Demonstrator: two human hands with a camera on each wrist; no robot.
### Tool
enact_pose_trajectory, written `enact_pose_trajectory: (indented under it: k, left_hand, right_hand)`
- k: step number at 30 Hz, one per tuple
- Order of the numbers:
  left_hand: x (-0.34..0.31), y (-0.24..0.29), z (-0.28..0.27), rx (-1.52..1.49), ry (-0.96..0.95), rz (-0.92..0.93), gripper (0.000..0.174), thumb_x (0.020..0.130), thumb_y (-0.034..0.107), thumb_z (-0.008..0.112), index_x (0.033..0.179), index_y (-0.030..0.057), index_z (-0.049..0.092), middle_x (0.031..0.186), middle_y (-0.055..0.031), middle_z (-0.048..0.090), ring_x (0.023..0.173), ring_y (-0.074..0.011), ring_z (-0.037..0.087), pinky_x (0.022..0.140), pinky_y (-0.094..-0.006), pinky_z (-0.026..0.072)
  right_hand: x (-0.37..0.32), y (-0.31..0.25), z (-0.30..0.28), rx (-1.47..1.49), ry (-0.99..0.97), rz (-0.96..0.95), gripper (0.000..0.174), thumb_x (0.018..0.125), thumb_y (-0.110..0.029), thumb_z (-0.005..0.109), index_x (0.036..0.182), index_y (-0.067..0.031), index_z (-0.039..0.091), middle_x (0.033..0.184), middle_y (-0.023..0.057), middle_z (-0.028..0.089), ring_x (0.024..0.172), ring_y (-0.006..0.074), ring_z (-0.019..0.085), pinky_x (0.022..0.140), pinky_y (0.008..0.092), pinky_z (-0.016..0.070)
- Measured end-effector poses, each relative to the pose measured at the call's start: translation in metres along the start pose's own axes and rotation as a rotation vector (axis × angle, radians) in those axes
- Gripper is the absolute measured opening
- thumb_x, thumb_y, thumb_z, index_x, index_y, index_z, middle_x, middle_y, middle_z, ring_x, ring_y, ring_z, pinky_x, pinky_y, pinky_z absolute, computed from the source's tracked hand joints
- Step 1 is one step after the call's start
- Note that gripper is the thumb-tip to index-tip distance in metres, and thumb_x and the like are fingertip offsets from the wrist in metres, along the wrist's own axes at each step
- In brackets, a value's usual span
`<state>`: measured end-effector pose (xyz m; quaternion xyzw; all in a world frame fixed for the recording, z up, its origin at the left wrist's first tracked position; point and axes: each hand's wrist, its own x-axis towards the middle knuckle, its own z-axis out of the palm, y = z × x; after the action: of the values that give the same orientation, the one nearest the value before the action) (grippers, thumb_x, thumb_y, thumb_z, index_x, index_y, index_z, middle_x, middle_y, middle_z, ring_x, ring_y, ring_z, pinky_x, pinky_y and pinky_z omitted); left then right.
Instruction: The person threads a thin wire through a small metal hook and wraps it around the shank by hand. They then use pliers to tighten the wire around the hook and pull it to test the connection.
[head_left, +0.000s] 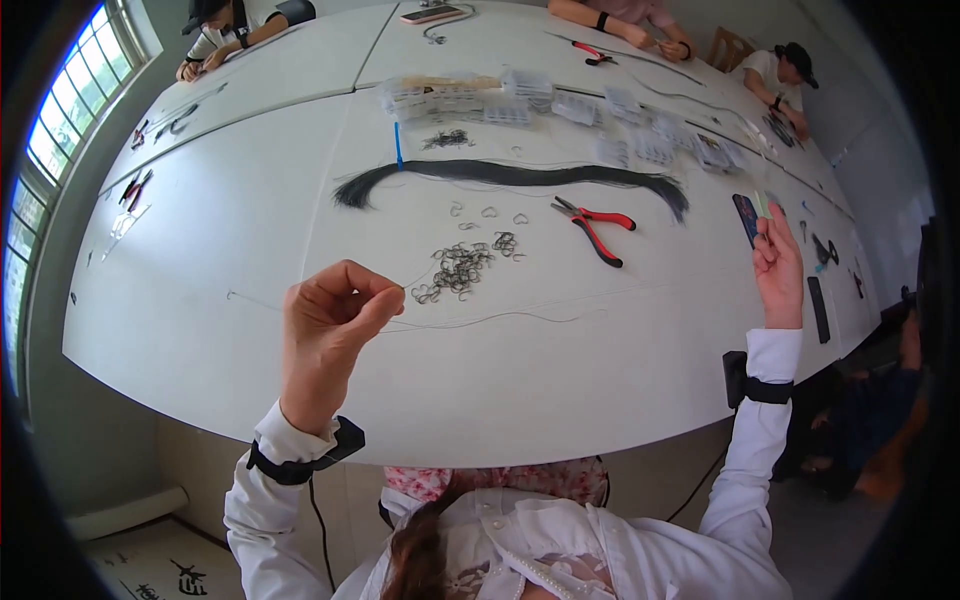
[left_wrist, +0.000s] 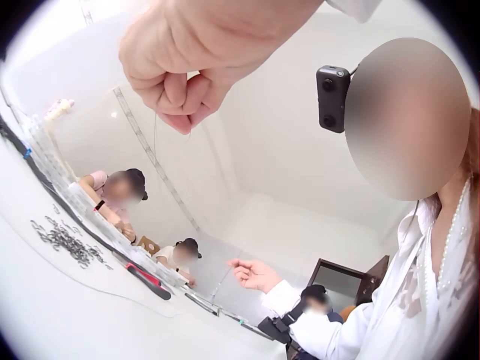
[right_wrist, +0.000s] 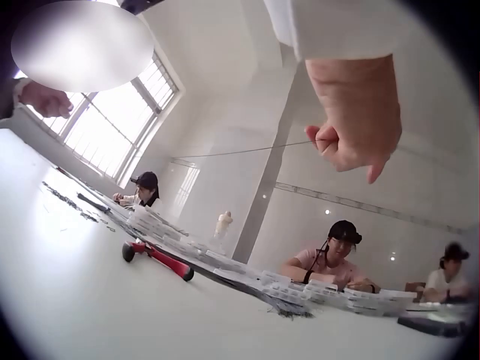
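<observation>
A hair-thin, dark, metallic-looking wire [right_wrist: 240, 152] is raised above the white table [head_left: 520, 400], running sideways from the curled fingers of the right hand [head_left: 778, 270]; well apart from it, the left hand [head_left: 335, 320] pinches a fine strand between thumb and forefinger, though I cannot tell whether it is the same length. The wire should weigh almost nothing, springy yet easily kinked, and the heap of small, dark, bent-wire pieces [head_left: 460, 270] suggests it keeps a bend. Being thin and probably smooth, it could slip, so a fingertip pinch near each end seems best; the red-and-black-handled metal pliers [head_left: 580, 216] would suit firmer bending.
</observation>
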<state>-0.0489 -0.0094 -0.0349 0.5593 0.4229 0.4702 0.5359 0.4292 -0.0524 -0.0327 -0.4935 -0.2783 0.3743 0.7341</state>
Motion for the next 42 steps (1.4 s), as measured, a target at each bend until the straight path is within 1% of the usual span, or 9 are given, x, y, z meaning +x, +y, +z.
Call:
enact_pose_trajectory:
  k: [3,6,8,11,18,21,30,35,42]
  left_hand:
    - [0.000,0.005,0.014,0.078,-0.036,0.032,0.008,0.081,0.001,0.062,0.074,0.0012,0.060,0.069,-0.0005,0.059,0.056,-0.0015,0.045,0.051,-0.0167,0.0315]
    - [-0.002,0.010,0.026,0.170,-0.050,0.022,0.008,0.078,-0.005,0.063,0.073,0.0002,0.059,0.067,0.0021,0.057,0.058,-0.0005,0.045,0.053,-0.0162,0.0344]
    - [-0.004,0.011,0.032,0.239,-0.077,0.078,0.009,0.078,-0.005,0.063,0.072,0.0012,0.059,0.065,0.0040,0.054,0.057,0.0001,0.044,0.052,-0.0158,0.0336]
    - [-0.007,0.008,0.038,0.295,-0.060,0.171,0.009,0.072,-0.004,0.066,0.070,0.0013,0.060,0.064,0.0008,0.057,0.049,-0.0021,0.042,0.046,-0.0180,0.0339]
    - [-0.011,0.012,0.042,0.332,-0.108,0.194,0.011,0.074,-0.005,0.064,0.070,0.0028,0.057,0.065,0.0035,0.054,0.052,0.0002,0.042,0.049,-0.0161,0.0322]
    - [-0.012,0.011,0.041,0.311,-0.108,0.178,0.011,0.074,-0.005,0.064,0.071,0.0024,0.057,0.065,0.0036,0.055,0.053,0.0001,0.043,0.049,-0.0161,0.0325]
    - [-0.016,0.010,0.033,0.269,-0.045,0.185,0.011,0.073,-0.006,0.065,0.070,0.0020,0.057,0.065,0.0021,0.053,0.051,-0.0015,0.041,0.048,-0.0175,0.0318]
    - [-0.016,0.008,0.037,0.269,-0.036,0.210,0.011,0.070,-0.005,0.066,0.069,0.0027,0.058,0.064,0.0015,0.052,0.048,-0.0027,0.040,0.045,-0.0192,0.0310]
    - [-0.018,0.016,0.045,0.374,-0.081,0.313,0.012,0.071,-0.010,0.064,0.070,0.0007,0.057,0.069,0.0007,0.055,0.053,-0.0023,0.044,0.048,-0.0166,0.0328]
  right_hand:
    - [-0.031,-0.005,0.062,-0.442,-0.172,-0.169,0.051,0.092,-0.010,0.047,0.140,-0.0039,0.031,0.082,0.0005,0.056,0.052,0.0032,0.028,0.047,0.0164,0.0247]
    - [-0.057,0.001,0.115,-0.731,-0.321,-0.396,0.053,0.089,-0.006,0.049,0.140,-0.0051,0.032,0.073,0.0008,0.056,0.053,0.0047,0.036,0.049,0.0159,0.0307]
    - [-0.075,0.006,0.141,-0.988,-0.498,-0.713,0.051,0.085,-0.001,0.052,0.134,-0.0035,0.038,0.067,0.0046,0.058,0.057,0.0100,0.052,0.053,0.0183,0.0404]
    - [-0.093,0.011,0.165,-1.020,-0.697,-0.748,0.043,0.081,0.004,0.058,0.121,-0.0007,0.045,0.067,0.0093,0.060,0.065,0.0171,0.062,0.058,0.0229,0.0476]
    - [-0.108,0.020,0.183,-0.890,-0.874,-0.826,0.029,0.076,0.000,0.067,0.100,-0.0009,0.050,0.079,0.0081,0.062,0.064,0.0175,0.062,0.059,0.0246,0.0483]
    - [-0.113,0.013,0.186,-0.911,-0.901,-0.525,0.032,0.075,0.003,0.067,0.103,-0.0008,0.051,0.078,0.0082,0.060,0.064,0.0168,0.058,0.060,0.0252,0.0453]
    - [-0.090,0.021,0.151,-0.958,-0.839,-0.330,0.031,0.079,0.008,0.041,0.105,0.0017,0.057,0.077,0.0088,0.060,0.066,0.0149,0.049,0.064,0.0266,0.0415]
    - [-0.092,0.010,0.142,-0.882,-0.805,-0.278,0.032,0.080,0.009,0.044,0.107,0.0014,0.058,0.087,0.0093,0.064,0.064,0.0121,0.052,0.063,0.0241,0.0428]
    - [-0.121,0.000,0.163,-0.523,-0.739,-0.139,0.064,0.073,0.016,0.054,0.132,-0.0006,0.038,0.119,0.0169,0.053,0.073,0.0161,0.066,0.063,0.0234,0.0530]
